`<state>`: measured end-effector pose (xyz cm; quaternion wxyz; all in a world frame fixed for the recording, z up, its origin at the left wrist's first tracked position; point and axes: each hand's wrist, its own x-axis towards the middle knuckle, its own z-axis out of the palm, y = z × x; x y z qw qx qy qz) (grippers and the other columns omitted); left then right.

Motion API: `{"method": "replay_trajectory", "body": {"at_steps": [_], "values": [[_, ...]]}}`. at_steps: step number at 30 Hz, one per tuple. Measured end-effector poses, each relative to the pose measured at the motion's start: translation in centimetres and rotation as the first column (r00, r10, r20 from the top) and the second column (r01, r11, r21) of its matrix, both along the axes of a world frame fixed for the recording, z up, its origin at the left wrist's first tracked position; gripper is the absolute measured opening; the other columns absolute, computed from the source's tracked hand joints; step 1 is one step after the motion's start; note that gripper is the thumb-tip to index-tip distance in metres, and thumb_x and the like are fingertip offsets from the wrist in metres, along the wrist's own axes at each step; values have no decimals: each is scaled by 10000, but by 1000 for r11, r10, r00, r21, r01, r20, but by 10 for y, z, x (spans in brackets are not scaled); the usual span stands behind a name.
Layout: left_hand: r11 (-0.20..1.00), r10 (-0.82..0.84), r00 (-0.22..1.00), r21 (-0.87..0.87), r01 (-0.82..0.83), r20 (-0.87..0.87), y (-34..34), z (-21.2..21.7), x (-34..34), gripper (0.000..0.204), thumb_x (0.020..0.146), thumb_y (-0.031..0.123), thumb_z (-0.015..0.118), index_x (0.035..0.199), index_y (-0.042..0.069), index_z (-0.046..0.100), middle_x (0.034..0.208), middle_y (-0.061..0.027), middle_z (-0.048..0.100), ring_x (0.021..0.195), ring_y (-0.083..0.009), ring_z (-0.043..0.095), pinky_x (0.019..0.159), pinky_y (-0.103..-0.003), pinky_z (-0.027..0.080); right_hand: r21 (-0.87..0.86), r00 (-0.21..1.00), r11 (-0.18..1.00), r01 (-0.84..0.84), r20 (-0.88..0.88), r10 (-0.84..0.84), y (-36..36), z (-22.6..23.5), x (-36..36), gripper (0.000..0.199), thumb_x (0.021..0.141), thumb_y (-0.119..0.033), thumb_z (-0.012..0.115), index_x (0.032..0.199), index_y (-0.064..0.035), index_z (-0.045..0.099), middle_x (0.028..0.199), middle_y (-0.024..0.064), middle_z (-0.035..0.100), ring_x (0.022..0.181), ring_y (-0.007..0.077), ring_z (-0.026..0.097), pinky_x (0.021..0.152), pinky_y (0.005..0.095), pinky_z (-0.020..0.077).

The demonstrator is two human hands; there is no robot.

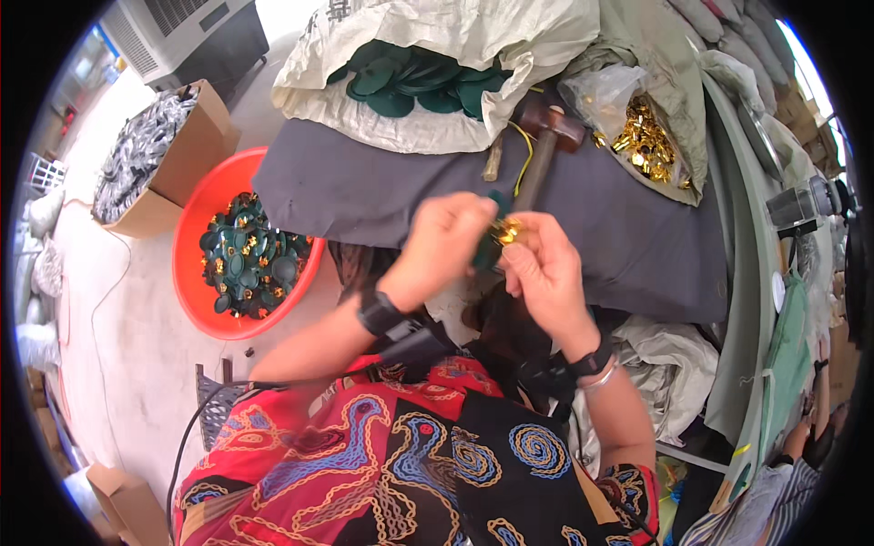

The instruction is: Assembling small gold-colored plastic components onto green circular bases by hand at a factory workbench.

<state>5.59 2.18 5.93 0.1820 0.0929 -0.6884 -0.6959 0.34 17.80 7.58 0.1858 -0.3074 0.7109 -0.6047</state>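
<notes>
A dark green disc with a shiny gold metal fitting sits pinched between both hands at the centre of the frame, above the grey cloth. The left hand is curled closed around the disc's left edge, knuckles up. The right hand grips the fitting with thumb and fingertips pressed onto it. Each wrist carries a black strap, and the right one also a thin silver bangle.

Just above the hands a hammer lies on the cloth, with a dark wooden handle and a blunt brown head. To the upper right, a crinkled clear plastic bag spills small glittering gold pieces. At the top centre a coarse white woven sack gapes open, full of flat, rounded green discs.

At the left, a round, smooth orange plastic basin on the pale floor holds green discs already bearing gold fittings. Beyond it, upper left, a brown cardboard box is packed with glossy grey-black items too small to make out.
</notes>
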Motion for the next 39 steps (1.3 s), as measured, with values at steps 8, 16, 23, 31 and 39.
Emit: {"method": "replay_trajectory", "body": {"at_steps": [8, 16, 23, 31, 39], "values": [[799, 590, 806, 106, -591, 49, -214, 0, 114, 320, 932, 307, 479, 924, 15, 609, 746, -51, 583, 515, -110, 541, 429, -232, 396, 252, 901, 882, 398, -288, -324, 47, -6, -186, 198, 851, -142, 628, 1003, -17, 597, 736, 34, 600, 552, 83, 537, 482, 222, 447], [382, 922, 342, -574, -724, 182, -308, -50, 175, 505, 865, 324, 572, 1198, -53, 522, 934, -177, 652, 654, -223, 647, 548, -324, 514, 562, 635, 597, 572, -764, 111, 57, -56, -328, 459, 800, -66, 524, 1258, -31, 510, 747, 173, 628, 491, 250, 600, 409, 359, 479], [582, 418, 908, -768, -267, 2, -213, -3, 48, 292, 807, 147, 583, 1049, -5, 645, 923, -154, 677, 805, -240, 656, 744, -321, 510, 586, 544, 551, 594, -797, 262, 9, -53, -293, 206, 744, -72, 603, 938, -4, 624, 924, 251, 627, 909, 422, 592, 797, 470, 480], [491, 395, 876, -870, 53, 276, -234, -2, -118, 385, 801, 263, 543, 1122, 61, 614, 1029, -210, 639, 1008, -362, 594, 885, -415, 461, 542, 662, 700, 465, -738, 132, 49, -43, -206, 302, 687, 12, 645, 979, -19, 572, 704, 135, 587, 670, 277, 600, 642, 368, 475], [572, 281, 919, -818, 70, 276, -224, -11, -133, 550, 720, 369, 667, 1167, 56, 599, 1055, -194, 640, 1002, -307, 611, 866, -379, 467, 540, 878, 754, 374, -468, -101, 87, -51, -168, 291, 760, -15, 644, 1050, 3, 628, 729, 119, 584, 640, 252, 605, 603, 328, 484]]}}
